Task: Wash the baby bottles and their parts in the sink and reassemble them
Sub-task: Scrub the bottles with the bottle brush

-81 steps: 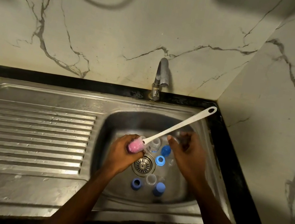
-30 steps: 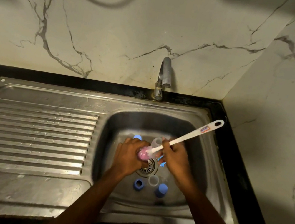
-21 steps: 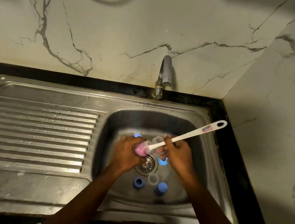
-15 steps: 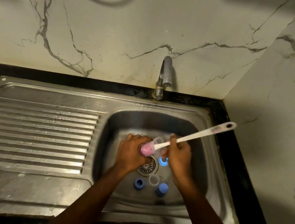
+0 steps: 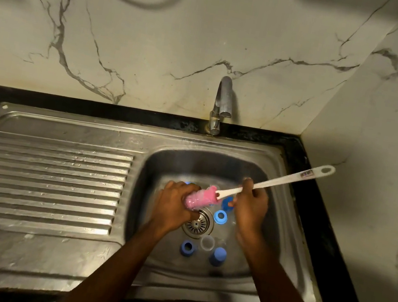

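My left hand [image 5: 173,208] grips a clear baby bottle, mostly hidden in my fist, over the drain [image 5: 198,224] of the steel sink [image 5: 277,216]. The bottle brush's pink sponge head [image 5: 201,198] sticks partly into the bottle's mouth. My right hand [image 5: 250,207] grips the brush's white handle [image 5: 290,178], which slants up to the right. On the sink floor lie loose parts: a blue ring [image 5: 220,216], a blue cap [image 5: 226,202], another blue ring [image 5: 187,248], a clear teat [image 5: 207,242] and a blue cap [image 5: 218,256].
The tap [image 5: 223,102] stands behind the basin with no water running. A ribbed steel drainboard [image 5: 51,178] spreads to the left. Marble walls close in at the back and right, beside a black counter edge [image 5: 320,237].
My right hand has drawn the brush back to the right, so more of the pink head shows outside the bottle. The handle's end has swung further right.
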